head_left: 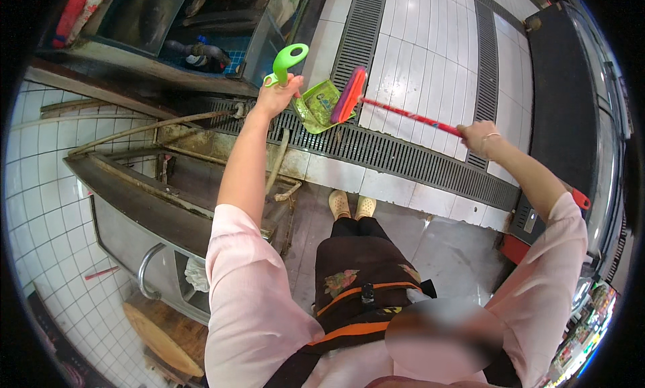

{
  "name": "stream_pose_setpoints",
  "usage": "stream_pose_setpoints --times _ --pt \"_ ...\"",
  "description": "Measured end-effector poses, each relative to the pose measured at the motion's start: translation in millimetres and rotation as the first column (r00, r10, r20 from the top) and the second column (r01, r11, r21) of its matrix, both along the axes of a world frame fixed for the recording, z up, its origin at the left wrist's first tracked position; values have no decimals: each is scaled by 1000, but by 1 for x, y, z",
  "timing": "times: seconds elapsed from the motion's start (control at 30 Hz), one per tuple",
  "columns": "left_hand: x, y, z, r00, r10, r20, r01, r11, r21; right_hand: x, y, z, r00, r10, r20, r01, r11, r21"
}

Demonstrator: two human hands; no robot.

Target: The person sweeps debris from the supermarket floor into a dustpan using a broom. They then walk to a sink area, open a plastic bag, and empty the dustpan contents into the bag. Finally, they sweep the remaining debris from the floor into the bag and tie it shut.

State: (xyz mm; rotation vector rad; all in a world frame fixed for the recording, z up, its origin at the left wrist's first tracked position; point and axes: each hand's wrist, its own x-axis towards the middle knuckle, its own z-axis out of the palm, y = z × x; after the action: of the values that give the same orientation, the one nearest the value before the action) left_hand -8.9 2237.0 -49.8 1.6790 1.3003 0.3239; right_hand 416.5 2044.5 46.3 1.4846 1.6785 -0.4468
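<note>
My left hand (pixel 277 94) grips the bright green handle of a dustpan (pixel 316 95), whose scoop is over the long metal drain grate (pixel 435 167). My right hand (pixel 478 137) is closed on the red striped pole of a broom (pixel 410 115). The broom head (pixel 347 92), with orange and purple bristles, is at the right side of the dustpan, overlapping its scoop. My two feet in cream perforated clogs stand on the lower floor (pixel 430 247), just before the tiled step.
Glass fish tanks (pixel 228 12) stand at the upper left, above pale pipes (pixel 127 124). A steel cabinet (pixel 121 233) and round wooden board (pixel 158 337) lie along the left. A long dark unit (pixel 561 106) lines the right. More grates cross the white tiled floor (pixel 423 59).
</note>
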Motion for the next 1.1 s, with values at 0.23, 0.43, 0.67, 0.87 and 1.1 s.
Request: stream_pose_setpoints --times 0.23,0.43,0.67,0.87,1.1 --pt "-4 2 2 998 14 66 -13 1000 -6 -16 -24 -52 976 -213 46 208 973 97" --pt "0 1 12 994 28 104 -27 1000 -6 -47 -60 -109 893 -430 -133 445 888 114" --pt "7 -14 27 984 19 179 -6 997 -75 -27 -110 -63 933 -335 -129 341 940 23" --pt "17 -27 14 987 3 161 5 999 -49 -37 -97 -110 898 -401 -184 422 902 92" --pt "15 -31 5 977 25 212 -24 1000 -9 -58 -92 -131 915 -311 -258 364 911 194"
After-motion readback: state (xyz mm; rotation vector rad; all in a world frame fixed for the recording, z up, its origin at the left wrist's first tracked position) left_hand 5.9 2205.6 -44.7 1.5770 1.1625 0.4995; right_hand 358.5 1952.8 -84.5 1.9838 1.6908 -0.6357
